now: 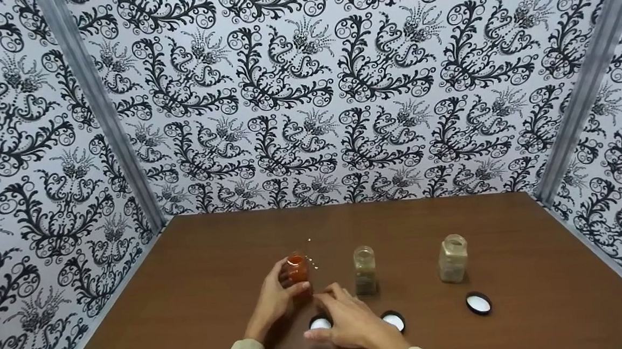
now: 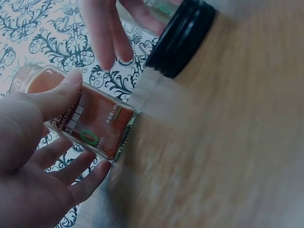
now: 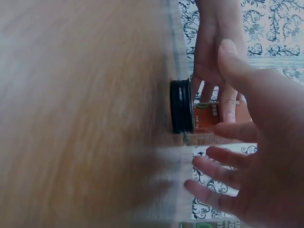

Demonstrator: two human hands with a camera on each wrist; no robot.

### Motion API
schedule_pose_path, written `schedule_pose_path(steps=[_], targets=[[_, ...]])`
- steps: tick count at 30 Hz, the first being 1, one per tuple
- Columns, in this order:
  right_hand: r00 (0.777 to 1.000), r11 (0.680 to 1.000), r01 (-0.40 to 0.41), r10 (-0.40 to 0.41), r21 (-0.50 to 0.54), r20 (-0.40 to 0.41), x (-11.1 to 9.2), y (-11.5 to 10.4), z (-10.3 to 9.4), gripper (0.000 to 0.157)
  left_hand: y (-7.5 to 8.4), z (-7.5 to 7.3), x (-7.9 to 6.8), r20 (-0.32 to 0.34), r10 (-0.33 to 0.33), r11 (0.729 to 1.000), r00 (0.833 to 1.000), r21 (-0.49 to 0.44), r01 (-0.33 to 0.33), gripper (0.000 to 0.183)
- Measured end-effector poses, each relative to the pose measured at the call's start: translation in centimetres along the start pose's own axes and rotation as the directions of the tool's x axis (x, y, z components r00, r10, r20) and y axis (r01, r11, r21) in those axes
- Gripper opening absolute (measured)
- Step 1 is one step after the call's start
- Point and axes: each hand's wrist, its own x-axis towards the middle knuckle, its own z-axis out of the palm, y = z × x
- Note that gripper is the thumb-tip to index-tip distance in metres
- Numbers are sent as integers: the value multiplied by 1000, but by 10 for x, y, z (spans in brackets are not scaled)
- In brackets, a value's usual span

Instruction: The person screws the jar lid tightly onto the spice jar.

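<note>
My left hand (image 1: 273, 301) holds a lidless glass jar of orange-red powder (image 1: 297, 271). In the left wrist view the thumb lies across the labelled side of the jar (image 2: 92, 121), with the other fingers behind and below it. The jar stands upright on the table. My right hand (image 1: 349, 319) hovers low over the table, just right of that jar. Beside its thumb lies a black screw lid (image 1: 319, 323) with its white inside up. The right wrist view shows the fingers spread, apart from the lid (image 3: 181, 107).
Two more lidless square glass jars stand to the right: one with dark contents (image 1: 365, 276), one with pale powder (image 1: 453, 263). Two black lids (image 1: 393, 321) (image 1: 479, 303) lie in front of them, white insides up. Small white bits (image 1: 315, 266) dot the brown table (image 1: 213, 256). Patterned walls surround it.
</note>
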Motion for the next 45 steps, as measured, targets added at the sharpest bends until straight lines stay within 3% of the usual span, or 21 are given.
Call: schedule_pose_path(steps=[7,16,26,37,45], targets=[[1000,999,-7,7,-41,15,3,-4,4,74,-2,0,1,-14,2,1000,1000,17,-2,67],[999,995,5,-1,-98,41,6,-11,3,52,-7,3,3,6,-34,999,999,23,34,67],[997,975,60,-49,-213,56,8,-12,2,42,-6,2,4,19,-16,999,1000,37,16,68],[999,992,4,1,-122,40,4,-15,-8,44,-6,4,2,8,-10,998,1000,64,9,66],[996,991,91,-92,-101,-9,6,-16,-17,33,-7,2,3,20,-2,998,1000,56,1,63]])
